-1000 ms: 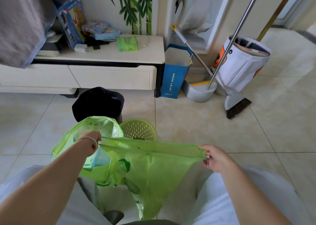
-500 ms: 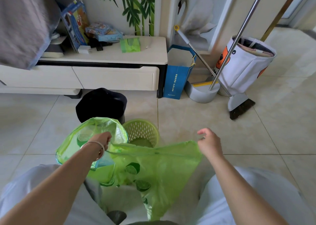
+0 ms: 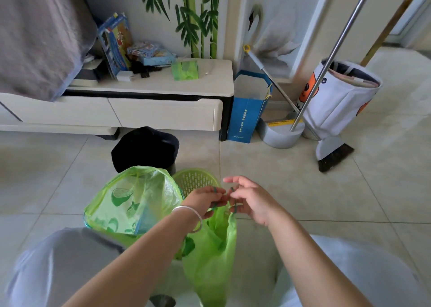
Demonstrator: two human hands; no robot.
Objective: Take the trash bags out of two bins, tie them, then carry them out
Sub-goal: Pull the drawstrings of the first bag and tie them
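A thin green trash bag hangs limp in front of me, its top gathered between my two hands. My left hand, with a bracelet at the wrist, pinches the bag's drawstring. My right hand meets it, fingers hooked in the green string with some fingers spread. To the left sits a puffed, closed green bag on the floor. Behind my hands stands a green mesh bin, and further back a bin lined with a black bag.
A low white cabinet lines the wall, with a blue paper bag beside it. A dustpan, a broom and a white fabric basket stand at the right. Tiled floor stretches to the right.
My hands held the bag's mouth stretched wide apart; they have come together in the middle, so the bag now hangs gathered and narrow.
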